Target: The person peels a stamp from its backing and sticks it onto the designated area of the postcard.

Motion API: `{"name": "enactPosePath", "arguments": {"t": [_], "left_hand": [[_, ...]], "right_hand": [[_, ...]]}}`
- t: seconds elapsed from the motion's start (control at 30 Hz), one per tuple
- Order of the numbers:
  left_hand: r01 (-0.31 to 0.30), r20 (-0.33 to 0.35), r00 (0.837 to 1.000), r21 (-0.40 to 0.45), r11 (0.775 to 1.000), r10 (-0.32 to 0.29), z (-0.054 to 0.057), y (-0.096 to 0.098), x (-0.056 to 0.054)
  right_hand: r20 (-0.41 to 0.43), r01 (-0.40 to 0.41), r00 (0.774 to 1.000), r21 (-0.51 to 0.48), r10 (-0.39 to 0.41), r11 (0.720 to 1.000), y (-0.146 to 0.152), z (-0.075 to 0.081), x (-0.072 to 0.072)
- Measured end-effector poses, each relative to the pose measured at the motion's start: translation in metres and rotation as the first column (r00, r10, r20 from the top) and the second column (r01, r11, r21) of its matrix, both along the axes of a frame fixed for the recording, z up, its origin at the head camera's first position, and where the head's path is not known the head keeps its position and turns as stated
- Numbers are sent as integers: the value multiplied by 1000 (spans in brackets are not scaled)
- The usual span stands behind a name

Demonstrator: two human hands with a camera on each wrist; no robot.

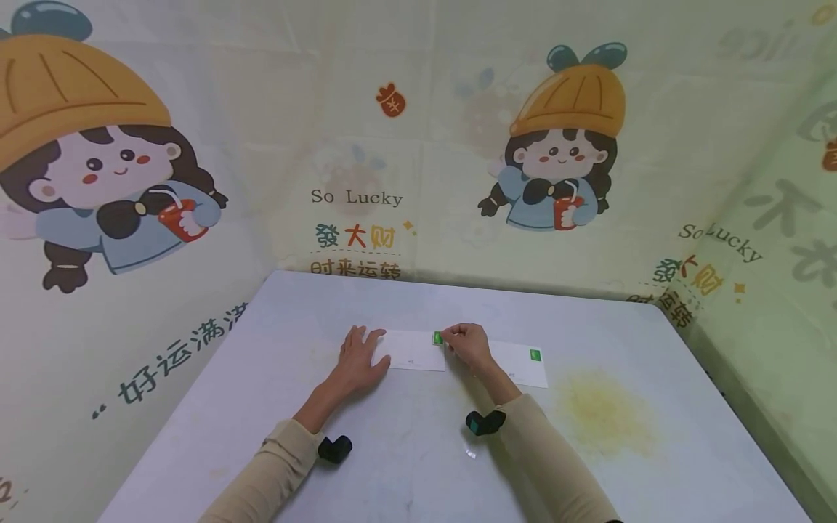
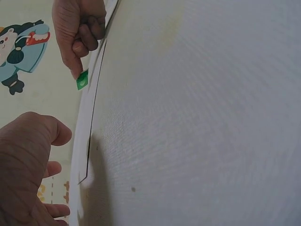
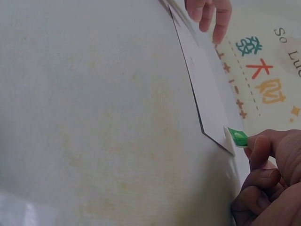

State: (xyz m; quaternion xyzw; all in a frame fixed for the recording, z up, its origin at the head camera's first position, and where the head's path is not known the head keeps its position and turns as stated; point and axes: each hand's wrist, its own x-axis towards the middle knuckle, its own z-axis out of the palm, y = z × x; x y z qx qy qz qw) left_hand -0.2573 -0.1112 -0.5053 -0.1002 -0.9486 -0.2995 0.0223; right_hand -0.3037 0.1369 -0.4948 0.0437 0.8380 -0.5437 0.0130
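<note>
A white envelope (image 1: 412, 352) lies flat on the table in the head view. My right hand (image 1: 469, 346) pinches a small green stamp (image 3: 239, 137) by its edge, at the envelope's upper right corner. In the right wrist view part of the stamp tilts up off the paper, and the other fingers are curled under. My left hand (image 1: 358, 363) has its fingers spread at the envelope's left end. Beneath my right hand and forearm, partly hidden, is a second white envelope (image 1: 523, 374) bearing a green stamp (image 1: 535, 355) in its upper right corner.
The white table (image 1: 405, 465) has a yellowish stain (image 1: 604, 410) on its right side. A small clear scrap (image 1: 471, 453) lies nearer the front. Behind stands a printed cloth backdrop (image 1: 451, 160). Each wrist carries a black camera.
</note>
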Motion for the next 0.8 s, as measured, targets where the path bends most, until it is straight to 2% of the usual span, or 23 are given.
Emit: {"name": "enactPosePath", "arguments": {"t": [0.43, 0.8], "left_hand": [[2, 12, 1000, -26, 1000, -2, 1, 1, 1], [18, -22, 1000, -32, 999, -18, -5, -1, -3]], "right_hand": [[-18, -21, 1000, 73, 22, 997, -1, -4, -4], [-45, 3, 999, 138, 3, 990, -5, -4, -4]]}}
